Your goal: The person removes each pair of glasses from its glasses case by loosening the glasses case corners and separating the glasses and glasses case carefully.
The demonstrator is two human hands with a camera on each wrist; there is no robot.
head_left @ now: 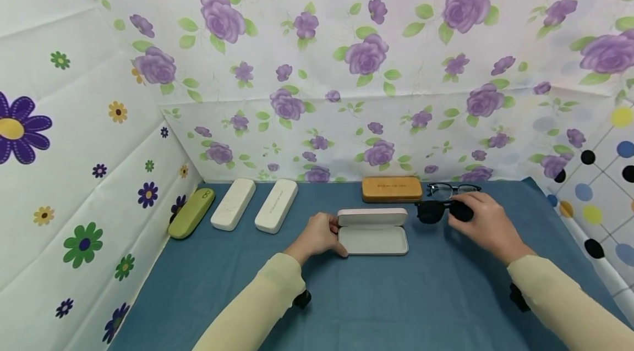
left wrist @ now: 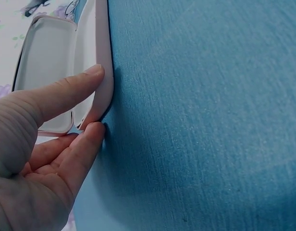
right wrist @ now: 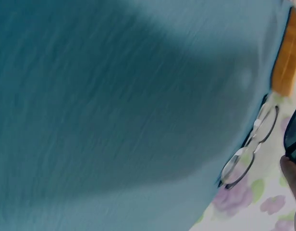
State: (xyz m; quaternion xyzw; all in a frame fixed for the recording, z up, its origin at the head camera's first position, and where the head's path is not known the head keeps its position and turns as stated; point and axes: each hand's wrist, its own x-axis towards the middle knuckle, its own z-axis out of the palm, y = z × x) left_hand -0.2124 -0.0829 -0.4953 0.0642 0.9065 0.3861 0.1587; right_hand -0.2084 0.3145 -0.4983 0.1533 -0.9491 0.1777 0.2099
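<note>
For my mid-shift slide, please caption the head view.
Left hand steadying an open pale glasses case, right hand holding dark sunglasses over the blue surface.

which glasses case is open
The pale pink case at the left hand: its lid stands raised, showing the light inside, while the brown case, green case and two white cases are closed.

3 patterned walls (head_left: 327, 65) border a blue cloth (head_left: 386, 307).
</note>
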